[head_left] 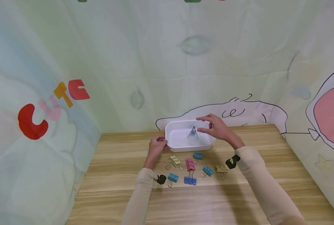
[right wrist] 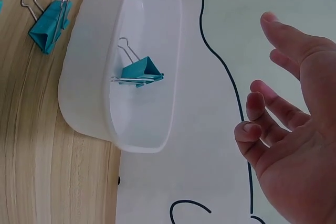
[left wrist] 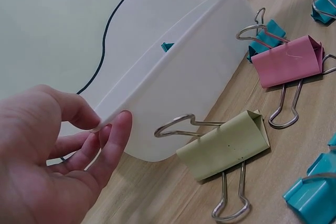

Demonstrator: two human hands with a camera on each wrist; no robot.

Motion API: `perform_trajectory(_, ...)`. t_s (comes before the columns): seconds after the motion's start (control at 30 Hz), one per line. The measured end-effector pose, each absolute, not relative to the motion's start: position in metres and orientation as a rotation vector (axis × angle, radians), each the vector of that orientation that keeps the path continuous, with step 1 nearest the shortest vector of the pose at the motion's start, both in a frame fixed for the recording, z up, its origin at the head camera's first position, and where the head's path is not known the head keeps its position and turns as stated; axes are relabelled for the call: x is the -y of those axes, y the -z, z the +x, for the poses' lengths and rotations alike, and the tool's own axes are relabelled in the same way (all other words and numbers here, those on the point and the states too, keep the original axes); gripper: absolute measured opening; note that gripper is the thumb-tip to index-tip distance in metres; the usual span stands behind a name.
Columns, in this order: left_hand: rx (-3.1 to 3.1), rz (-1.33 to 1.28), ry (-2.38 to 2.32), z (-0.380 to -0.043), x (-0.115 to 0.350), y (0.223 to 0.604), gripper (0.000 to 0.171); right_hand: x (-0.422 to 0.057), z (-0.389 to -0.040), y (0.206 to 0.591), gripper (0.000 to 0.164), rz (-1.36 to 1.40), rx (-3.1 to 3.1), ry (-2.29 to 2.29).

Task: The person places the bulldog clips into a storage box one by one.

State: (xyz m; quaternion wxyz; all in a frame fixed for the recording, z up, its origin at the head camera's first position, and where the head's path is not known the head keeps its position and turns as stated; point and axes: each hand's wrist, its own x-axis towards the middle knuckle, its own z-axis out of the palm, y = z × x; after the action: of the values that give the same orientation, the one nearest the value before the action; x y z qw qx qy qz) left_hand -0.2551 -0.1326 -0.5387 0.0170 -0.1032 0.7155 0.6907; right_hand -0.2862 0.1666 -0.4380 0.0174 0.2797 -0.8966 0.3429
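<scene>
A white plastic tub [head_left: 178, 148] stands at the back of the wooden table. My left hand [head_left: 157, 147] pinches its left rim between thumb and fingers, as the left wrist view shows up close [left wrist: 58, 150]. Inside the tub is one teal binder clip [right wrist: 140, 70] with its wire handles spread. Over the tub's right side hovers my right hand [head_left: 216, 126], thumb and fingers apart, holding nothing. In front of the tub lie a yellow binder clip [left wrist: 226, 148], a pink binder clip [left wrist: 289, 62] and several blue or teal ones.
Another yellow binder clip [head_left: 221, 169] lies to the right, below my right wrist. A dark blue binder clip [head_left: 190, 180] is nearest the front of the group. Behind the table [head_left: 122, 175] hangs a printed cloth backdrop [head_left: 144, 62], which also runs along both sides.
</scene>
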Motion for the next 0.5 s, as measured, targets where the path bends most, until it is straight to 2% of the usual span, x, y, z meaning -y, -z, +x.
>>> perform_trajectory(0.5, -2.206, -0.303, -2.178, -0.256, 0.133, 0.541, 0.035, -0.182, -0.264, 0.443, 0.056, 0.853, 2.804, -1.050)
